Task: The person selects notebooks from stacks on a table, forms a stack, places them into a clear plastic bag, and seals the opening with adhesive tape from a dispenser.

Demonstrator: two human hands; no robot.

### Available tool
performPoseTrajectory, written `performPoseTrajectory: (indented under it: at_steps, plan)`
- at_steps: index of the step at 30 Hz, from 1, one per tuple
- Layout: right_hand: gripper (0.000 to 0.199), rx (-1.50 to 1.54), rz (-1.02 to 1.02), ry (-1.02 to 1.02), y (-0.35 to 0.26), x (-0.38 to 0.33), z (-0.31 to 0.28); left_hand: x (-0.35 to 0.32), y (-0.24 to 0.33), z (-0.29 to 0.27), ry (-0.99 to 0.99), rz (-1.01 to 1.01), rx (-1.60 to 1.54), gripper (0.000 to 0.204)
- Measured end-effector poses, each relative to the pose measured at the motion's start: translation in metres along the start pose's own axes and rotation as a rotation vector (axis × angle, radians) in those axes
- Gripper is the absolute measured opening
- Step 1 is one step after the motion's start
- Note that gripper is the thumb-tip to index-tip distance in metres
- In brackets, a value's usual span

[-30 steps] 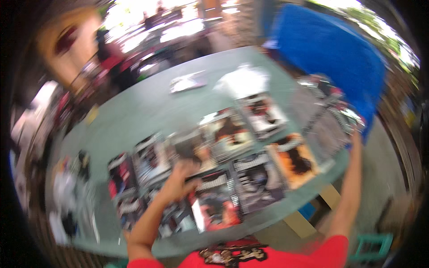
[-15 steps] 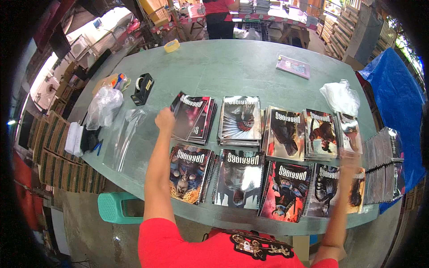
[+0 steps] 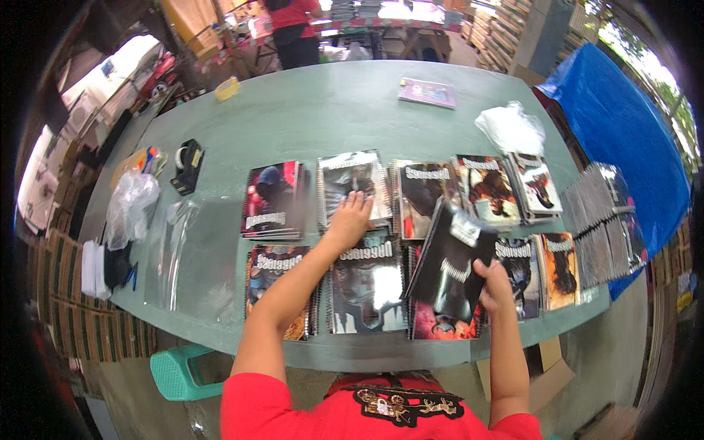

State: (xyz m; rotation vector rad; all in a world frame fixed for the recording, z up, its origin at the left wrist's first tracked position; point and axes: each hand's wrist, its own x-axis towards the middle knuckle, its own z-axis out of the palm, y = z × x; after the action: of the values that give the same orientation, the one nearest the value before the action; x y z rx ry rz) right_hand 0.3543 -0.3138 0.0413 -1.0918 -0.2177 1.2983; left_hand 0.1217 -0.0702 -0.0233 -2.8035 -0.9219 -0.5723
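Observation:
My right hand (image 3: 497, 286) grips a spiral notebook (image 3: 451, 257) with a dark cover, thumb on its face. That notebook is tilted in the air over the middle of the two rows and partly hides those beneath. My left hand (image 3: 352, 216) lies with fingers stretched out on a silvery notebook stack (image 3: 354, 165) in the far row. To its left sits a red and black notebook stack (image 3: 273, 198). Nearer me, under my left forearm, are a blue and orange notebook stack (image 3: 275, 275) and a grey notebook stack (image 3: 367, 293).
More notebook stacks (image 3: 484, 191) fill the right side, beside grey spiral-bound piles (image 3: 594, 205). A tape dispenser (image 3: 188, 167), clear plastic bag (image 3: 133, 209) and clear sheets (image 3: 180, 257) lie left. White plastic (image 3: 513, 128) is far right. A green stool (image 3: 176, 374) stands by the table (image 3: 293, 103).
My left hand has left the red and black stack for the silvery one. My right hand has come from the far right toward the middle, now with a dark notebook. The view has shifted.

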Motion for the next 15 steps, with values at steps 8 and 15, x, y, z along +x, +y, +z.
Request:
performPoseTrajectory:
  at_steps: [8, 15]
  plan:
    - [0.02, -0.141, 0.091, -0.009, 0.035, -0.007, -0.045, 0.061, 0.029, -0.149, 0.314, -0.503, -0.503, 0.013]
    - [0.057, -0.024, 0.043, -0.091, 0.038, 0.004, -0.094, 0.037, 0.154, -0.054, 0.107, 0.153, -0.362, 0.027]
